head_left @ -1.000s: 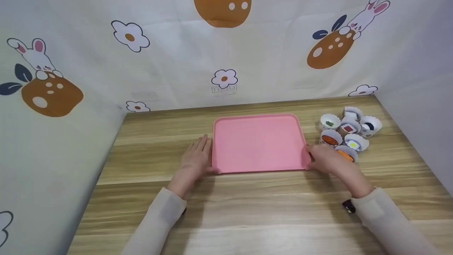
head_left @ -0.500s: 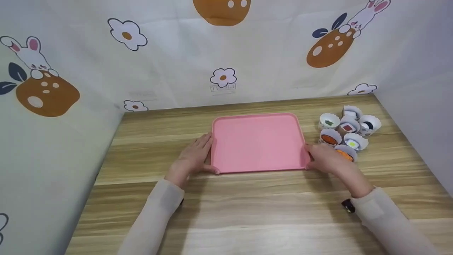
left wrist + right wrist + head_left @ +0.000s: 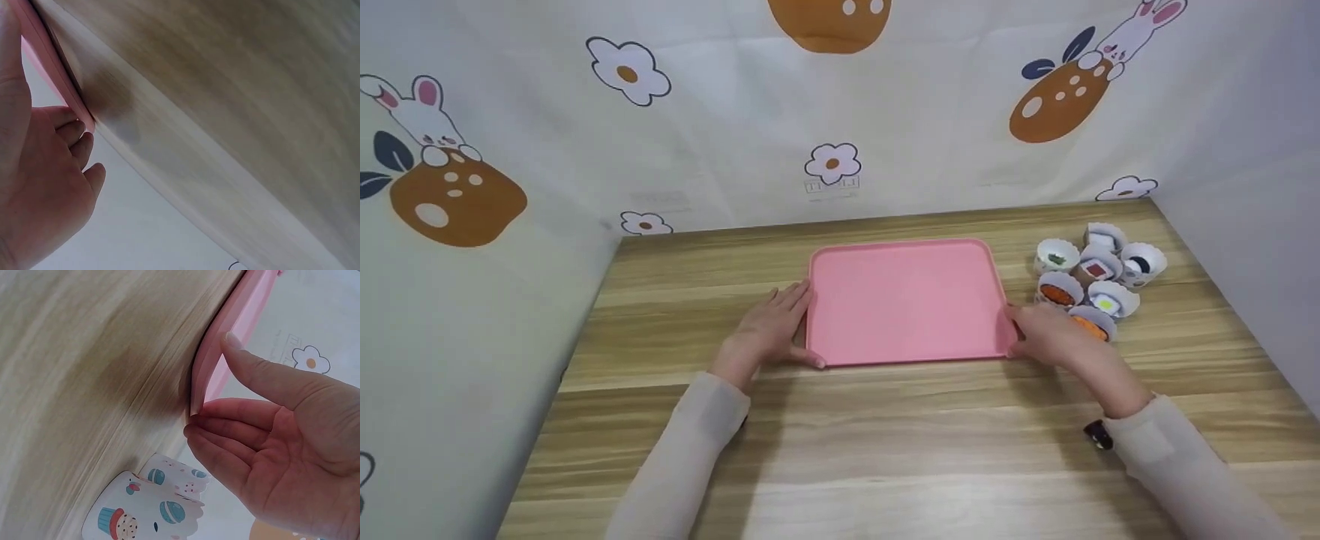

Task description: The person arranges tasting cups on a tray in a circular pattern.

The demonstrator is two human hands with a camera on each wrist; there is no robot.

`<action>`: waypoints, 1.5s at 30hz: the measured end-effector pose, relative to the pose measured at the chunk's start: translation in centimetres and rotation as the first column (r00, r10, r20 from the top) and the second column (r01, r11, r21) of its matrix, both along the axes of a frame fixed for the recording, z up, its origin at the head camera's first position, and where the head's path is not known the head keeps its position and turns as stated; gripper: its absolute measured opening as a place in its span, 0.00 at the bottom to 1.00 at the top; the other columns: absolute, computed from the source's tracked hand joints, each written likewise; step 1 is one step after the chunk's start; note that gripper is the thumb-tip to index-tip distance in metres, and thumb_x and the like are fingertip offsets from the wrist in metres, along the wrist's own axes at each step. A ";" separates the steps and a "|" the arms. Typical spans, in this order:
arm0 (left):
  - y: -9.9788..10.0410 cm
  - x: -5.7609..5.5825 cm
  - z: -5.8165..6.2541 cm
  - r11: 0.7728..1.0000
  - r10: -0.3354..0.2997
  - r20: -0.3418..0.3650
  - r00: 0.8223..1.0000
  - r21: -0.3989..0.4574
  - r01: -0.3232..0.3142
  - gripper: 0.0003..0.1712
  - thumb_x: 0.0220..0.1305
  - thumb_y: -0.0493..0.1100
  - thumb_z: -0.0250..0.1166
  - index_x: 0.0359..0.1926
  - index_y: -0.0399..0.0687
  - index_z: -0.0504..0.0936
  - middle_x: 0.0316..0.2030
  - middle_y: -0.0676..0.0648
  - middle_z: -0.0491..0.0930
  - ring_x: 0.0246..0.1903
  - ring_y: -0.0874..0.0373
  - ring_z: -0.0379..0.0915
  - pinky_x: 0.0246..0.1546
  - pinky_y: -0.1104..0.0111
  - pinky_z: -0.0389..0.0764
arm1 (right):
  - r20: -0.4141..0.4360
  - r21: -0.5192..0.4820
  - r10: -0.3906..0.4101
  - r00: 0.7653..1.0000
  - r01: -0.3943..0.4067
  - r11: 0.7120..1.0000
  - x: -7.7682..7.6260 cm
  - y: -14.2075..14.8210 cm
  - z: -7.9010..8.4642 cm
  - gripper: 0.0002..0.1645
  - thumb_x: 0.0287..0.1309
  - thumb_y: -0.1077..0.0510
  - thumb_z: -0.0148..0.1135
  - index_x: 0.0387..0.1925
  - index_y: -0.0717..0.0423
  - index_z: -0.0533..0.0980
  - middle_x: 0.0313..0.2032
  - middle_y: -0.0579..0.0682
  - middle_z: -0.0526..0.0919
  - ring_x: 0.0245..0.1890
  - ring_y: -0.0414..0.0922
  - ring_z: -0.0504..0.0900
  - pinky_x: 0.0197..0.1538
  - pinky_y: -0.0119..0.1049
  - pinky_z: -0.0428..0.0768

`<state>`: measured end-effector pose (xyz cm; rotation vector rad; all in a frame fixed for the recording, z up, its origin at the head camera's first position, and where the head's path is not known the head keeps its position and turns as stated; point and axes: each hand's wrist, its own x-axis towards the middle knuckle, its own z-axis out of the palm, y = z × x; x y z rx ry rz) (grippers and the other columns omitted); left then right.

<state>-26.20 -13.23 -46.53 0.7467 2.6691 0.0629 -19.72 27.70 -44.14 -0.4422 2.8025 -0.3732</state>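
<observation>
from where i sit, i have the pink tray point(image 3: 907, 300) lying flat on the wooden table point(image 3: 900, 450), near its middle and toward the back, long sides running left to right. the left hand point(image 3: 765, 330) is at the tray's left side, its fingers along that edge and its thumb reaching to the near left corner. thumb and fingers are spread wide, with the corner in the gap. from the left wrist i see those fingers lightly bent, the nearer tips up against the tray and the little finger apart from it.

the right hand point(image 3: 1050, 334) is at the near right corner. i get its fingers close together against the right side and the thumb on the near side, so this grip is spread too, the corner sitting between. how hard either hand presses, i cannot tell.

just beyond the right hand i count seven small cups point(image 3: 1099, 256) huddled together, one partly hidden by the hand. i make out green, red, black, orange and yellow inside, too small for me to name. their outsides carry printed cupcakes. pale sleeves point(image 3: 682, 450) cover both forearms, with a small dark thing point(image 3: 1099, 435) at the right cuff. behind the table is a pale cloth point(image 3: 720, 135) printed with rabbits and flowers.
</observation>
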 end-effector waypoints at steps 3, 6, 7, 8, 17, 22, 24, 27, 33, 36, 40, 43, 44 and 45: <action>0.1 0.1 0.3 1.000 0.002 -0.002 1.000 0.000 -0.002 0.74 0.48 0.78 0.66 0.80 0.43 0.39 0.81 0.44 0.35 0.80 0.49 0.32 0.81 0.54 0.38 | 0.019 -0.005 -0.015 1.000 0.015 1.000 -0.1 0.1 0.0 0.34 0.55 0.59 0.72 0.61 0.70 0.73 0.41 0.63 0.83 0.36 0.50 0.77 0.36 0.42 0.77; 0.1 0.2 0.5 1.000 -0.001 -0.012 1.000 0.004 0.001 0.73 0.48 0.77 0.67 0.79 0.42 0.41 0.81 0.43 0.37 0.80 0.48 0.34 0.81 0.54 0.39 | 0.000 -0.023 -0.006 1.000 0.006 1.000 0.0 0.2 -0.1 0.28 0.54 0.59 0.72 0.55 0.68 0.76 0.38 0.60 0.83 0.35 0.49 0.76 0.36 0.42 0.76; 0.1 0.2 0.5 1.000 -0.004 -0.017 1.000 0.006 0.004 0.73 0.47 0.77 0.67 0.79 0.42 0.41 0.80 0.42 0.38 0.80 0.48 0.35 0.81 0.54 0.39 | -0.011 -0.026 0.001 1.000 -0.001 1.000 0.0 0.2 -0.1 0.27 0.54 0.59 0.73 0.53 0.67 0.76 0.38 0.60 0.83 0.35 0.50 0.76 0.37 0.43 0.77; 0.2 0.3 0.5 1.000 -0.009 -0.021 1.000 0.009 0.009 0.73 0.47 0.77 0.67 0.79 0.41 0.42 0.80 0.42 0.39 0.80 0.47 0.35 0.81 0.53 0.39 | -0.018 -0.030 0.004 1.000 -0.005 1.000 0.0 0.2 -0.1 0.25 0.54 0.59 0.72 0.52 0.67 0.76 0.38 0.60 0.83 0.36 0.50 0.77 0.37 0.44 0.77; 0.3 0.3 0.5 1.000 -0.008 -0.021 1.000 0.002 0.008 0.73 0.47 0.76 0.68 0.79 0.41 0.42 0.80 0.42 0.40 0.80 0.47 0.36 0.81 0.54 0.40 | -0.051 -0.088 -0.039 0.998 0.035 0.996 0.5 0.6 0.7 0.39 0.61 0.56 0.68 0.69 0.67 0.66 0.63 0.68 0.75 0.62 0.62 0.77 0.62 0.60 0.76; 0.3 0.3 0.4 1.000 0.001 -0.012 1.000 0.004 -0.001 0.74 0.47 0.77 0.67 0.79 0.41 0.42 0.80 0.43 0.39 0.80 0.48 0.36 0.81 0.54 0.40 | -0.115 -0.163 -0.036 0.993 0.017 0.987 0.8 1.2 1.2 0.38 0.59 0.52 0.70 0.67 0.64 0.70 0.65 0.67 0.73 0.63 0.64 0.75 0.64 0.62 0.74; 0.3 0.2 0.4 1.000 0.003 -0.013 1.000 0.004 -0.003 0.74 0.47 0.77 0.67 0.79 0.42 0.41 0.80 0.43 0.39 0.80 0.48 0.36 0.81 0.55 0.39 | -0.132 -0.184 -0.048 0.990 0.024 0.983 0.9 1.5 1.4 0.41 0.57 0.52 0.71 0.67 0.66 0.69 0.67 0.68 0.71 0.64 0.66 0.73 0.66 0.63 0.72; 0.3 0.2 0.3 1.000 0.007 -0.012 1.000 0.012 -0.007 0.74 0.47 0.77 0.67 0.79 0.42 0.42 0.80 0.43 0.39 0.80 0.48 0.36 0.81 0.55 0.39 | -0.152 -0.213 -0.071 0.986 0.038 0.976 1.2 2.0 1.7 0.47 0.55 0.51 0.73 0.69 0.69 0.65 0.70 0.69 0.66 0.68 0.68 0.67 0.69 0.64 0.67; 0.3 0.2 0.4 1.000 0.008 -0.005 1.000 0.012 -0.008 0.74 0.47 0.77 0.67 0.79 0.42 0.41 0.80 0.42 0.38 0.80 0.48 0.35 0.81 0.55 0.39 | -0.211 -0.295 -0.091 0.973 0.026 0.955 1.9 3.3 2.2 0.51 0.53 0.49 0.75 0.71 0.66 0.63 0.72 0.67 0.64 0.67 0.65 0.70 0.66 0.62 0.72; 0.3 0.2 0.5 1.000 0.003 -0.006 1.000 0.022 -0.003 0.74 0.47 0.77 0.67 0.79 0.41 0.42 0.80 0.42 0.39 0.80 0.47 0.36 0.81 0.54 0.40 | -0.254 -0.328 -0.105 0.962 0.017 0.945 2.1 4.0 2.5 0.50 0.54 0.49 0.74 0.73 0.61 0.62 0.71 0.64 0.65 0.63 0.62 0.75 0.55 0.56 0.80; 0.2 0.2 0.5 0.999 -0.008 -0.011 1.000 0.038 0.009 0.73 0.47 0.76 0.69 0.79 0.39 0.43 0.80 0.40 0.41 0.80 0.46 0.37 0.81 0.52 0.42 | -0.262 -0.380 -0.142 0.955 0.033 0.924 2.4 5.1 2.7 0.50 0.56 0.49 0.72 0.76 0.53 0.59 0.73 0.61 0.64 0.66 0.64 0.71 0.58 0.26 0.77; 0.2 0.2 0.4 0.999 -0.014 -0.016 1.000 0.039 0.014 0.74 0.47 0.76 0.69 0.79 0.38 0.44 0.80 0.40 0.42 0.80 0.46 0.38 0.81 0.52 0.43 | -0.251 -0.444 -0.181 0.951 0.053 0.895 2.5 5.9 2.9 0.51 0.56 0.51 0.73 0.76 0.49 0.58 0.74 0.61 0.63 0.67 0.67 0.69 0.57 0.06 0.62; 0.2 0.2 0.4 0.999 -0.013 -0.015 1.000 0.039 0.014 0.74 0.47 0.76 0.69 0.79 0.39 0.44 0.80 0.40 0.42 0.80 0.46 0.38 0.81 0.52 0.43 | -0.250 -0.469 -0.190 0.949 0.053 0.881 2.5 6.2 2.9 0.51 0.56 0.52 0.73 0.76 0.48 0.58 0.74 0.61 0.62 0.67 0.67 0.68 0.55 0.03 0.58; 0.2 0.2 0.4 0.999 -0.011 -0.013 1.000 0.036 0.011 0.74 0.47 0.76 0.69 0.79 0.39 0.43 0.80 0.40 0.41 0.80 0.46 0.37 0.81 0.52 0.43 | -0.254 -0.489 -0.199 0.947 0.052 0.871 2.5 6.4 2.9 0.50 0.56 0.54 0.73 0.76 0.47 0.58 0.74 0.61 0.62 0.68 0.65 0.68 0.56 0.03 0.58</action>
